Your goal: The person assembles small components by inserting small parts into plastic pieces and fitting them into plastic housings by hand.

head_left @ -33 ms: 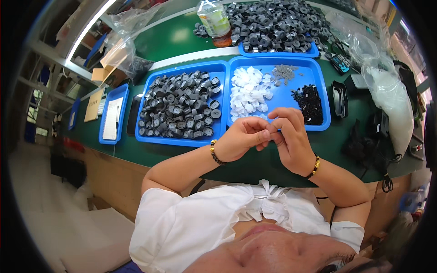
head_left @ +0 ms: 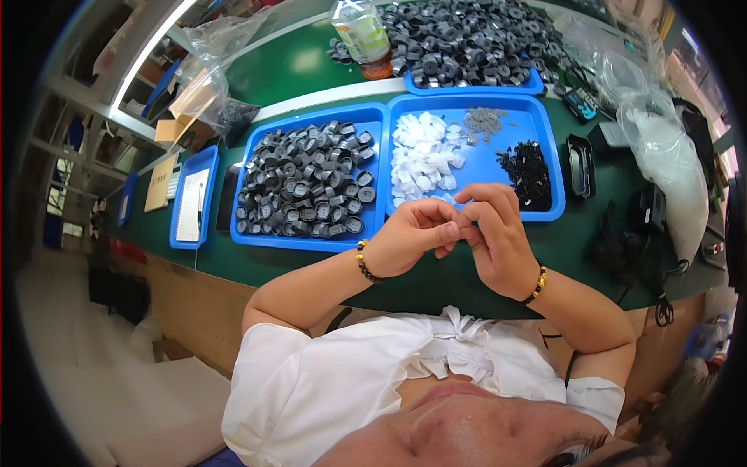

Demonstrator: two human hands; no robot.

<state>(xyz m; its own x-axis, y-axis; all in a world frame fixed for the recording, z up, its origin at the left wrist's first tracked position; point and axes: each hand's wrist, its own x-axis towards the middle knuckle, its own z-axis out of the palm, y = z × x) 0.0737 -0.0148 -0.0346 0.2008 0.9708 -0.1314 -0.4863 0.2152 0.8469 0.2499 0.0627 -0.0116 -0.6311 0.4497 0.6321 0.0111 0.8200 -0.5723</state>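
Small part, hidden between the fingertips of both hands, sits just above the near table edge; its colour and shape cannot be made out. Left hand (head_left: 412,237) curled, fingers (head_left: 445,230) pinched closed toward the thumb. Right hand (head_left: 492,233) likewise curled, fingertips (head_left: 469,215) meeting the left ones, touching. Whether each hand grips the piece or only steadies it cannot be told. Judging by the loose stock beyond, the part is likely light, stiff plastic, a bit slippery and easy to drop; a fingertip pinch on its edges looks the sensible hold.

Beaded bracelets on both wrists, dark on the left (head_left: 363,261), gold and dark on the right (head_left: 536,284).

Just beyond the fingers: blue plastic tray (head_left: 551,148) with a heap of small white translucent pieces (head_left: 422,159), a scatter of tiny grey parts (head_left: 484,121), and a pile of small black parts (head_left: 527,173).

Beyond and left of the fingers: second blue tray (head_left: 307,243) full of dark grey round caps (head_left: 305,183).

Farther off: third tray heaped with grey rings (head_left: 475,39), a clear plastic bottle (head_left: 359,31) beside it. Right of the fingers, clear plastic bags (head_left: 661,156) on the green tabletop (head_left: 296,66).
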